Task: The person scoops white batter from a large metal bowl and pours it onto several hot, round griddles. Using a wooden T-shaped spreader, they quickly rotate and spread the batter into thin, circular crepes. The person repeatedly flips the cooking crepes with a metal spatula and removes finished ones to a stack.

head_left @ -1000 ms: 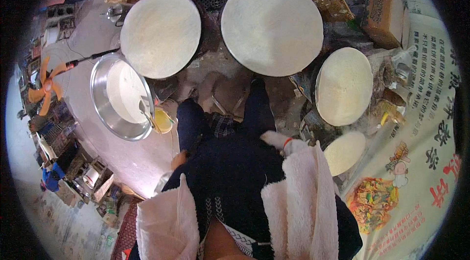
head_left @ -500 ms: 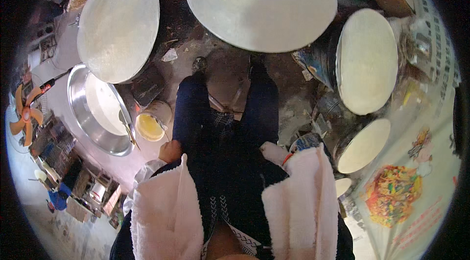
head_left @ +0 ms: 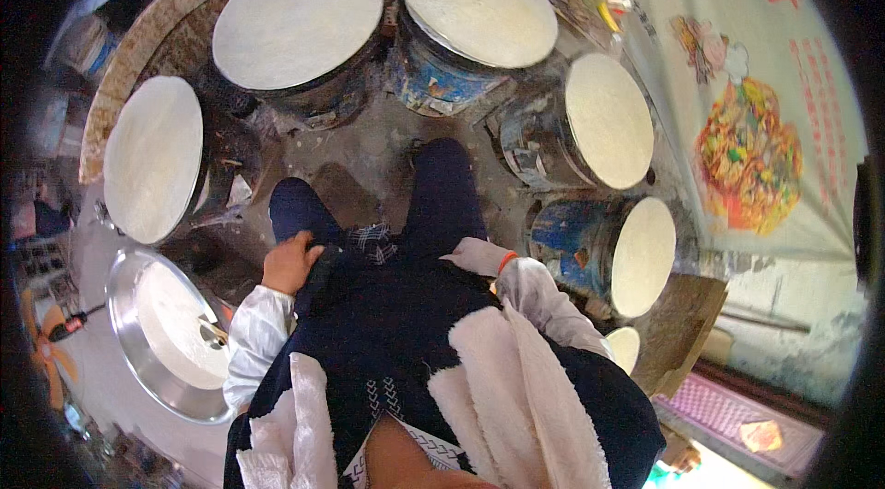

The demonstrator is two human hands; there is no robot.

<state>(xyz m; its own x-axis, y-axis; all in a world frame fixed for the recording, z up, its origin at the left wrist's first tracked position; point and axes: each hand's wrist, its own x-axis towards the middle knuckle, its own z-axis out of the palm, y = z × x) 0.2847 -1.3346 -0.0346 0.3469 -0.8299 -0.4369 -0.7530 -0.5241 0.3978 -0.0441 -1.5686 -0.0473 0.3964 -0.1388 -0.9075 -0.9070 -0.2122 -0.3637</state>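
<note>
My bare left hand (head_left: 291, 262) is closed on dark fabric (head_left: 369, 305) over my lap. My right hand (head_left: 474, 257), in a pale glove with an orange band at the wrist, pinches the same fabric. Pale round sheets surround me on drum-like stands (head_left: 429, 83): at far left (head_left: 152, 157), upper left (head_left: 297, 19), upper middle (head_left: 479, 5), right (head_left: 608, 120) and lower right (head_left: 643, 256), with another partly hidden by my arm. A wide steel bowl (head_left: 124, 323) of white liquid (head_left: 171, 332) stands left of my left hand, a ladle in it. Light fleece (head_left: 516, 397) drapes down my front.
A stained curved rim (head_left: 124, 65) runs behind the stands at upper left. A banner (head_left: 807, 65) with food pictures lines the right side. An orange fan (head_left: 48, 351) is at far left, among clutter. A cardboard piece (head_left: 687, 323) lies at lower right.
The view has swung round, showing the ring of stands more fully. My left hand has risen onto the dark fabric and grips it; my right hand has moved slightly inward and up.
</note>
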